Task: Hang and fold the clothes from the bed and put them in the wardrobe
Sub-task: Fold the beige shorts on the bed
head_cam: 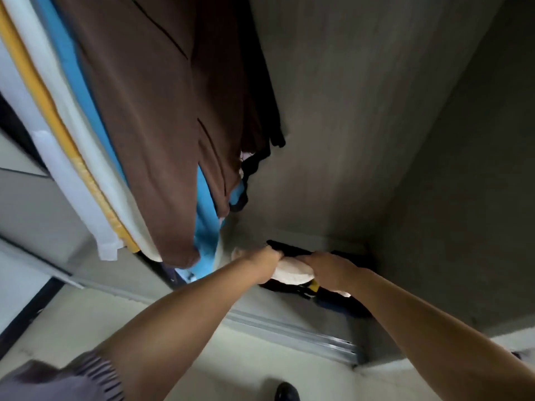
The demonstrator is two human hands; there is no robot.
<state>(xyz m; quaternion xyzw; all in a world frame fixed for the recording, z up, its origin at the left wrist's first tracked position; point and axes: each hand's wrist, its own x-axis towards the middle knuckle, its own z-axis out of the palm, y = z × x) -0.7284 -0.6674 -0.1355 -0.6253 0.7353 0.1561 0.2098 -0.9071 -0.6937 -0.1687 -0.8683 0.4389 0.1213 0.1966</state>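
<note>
Nearest to me: a grey ribbed sleeve (95,371) bottom left, cut off by the frame edge, and a dark shoe tip (286,392) on the pale floor (231,369), mostly out of view.

Both bare forearms reach forward into the wardrobe (376,140). The metal sliding-door track (304,332) crosses under them.

Left hand (267,263) and right hand (330,270) meet on a folded cream garment (289,273), soft and towel-like. I see both hands' fingers curled into it, left clamped on its far edge, right over its right end. The fingertips themselves are buried in cloth.

The cream piece sits on a dark folded pile (333,296) on the wardrobe floor, right-hand corner; a yellow scrap (314,285) shows in the pile. What the pile holds I can't make out: too dark.

Left of the hands hang the brown garment (162,125), blue garment (205,227), cream, yellow and white ones, hems just beside the left wrist. Hangers are cut off above.

Open room lies to the right: bare grey back and side panels.
</note>
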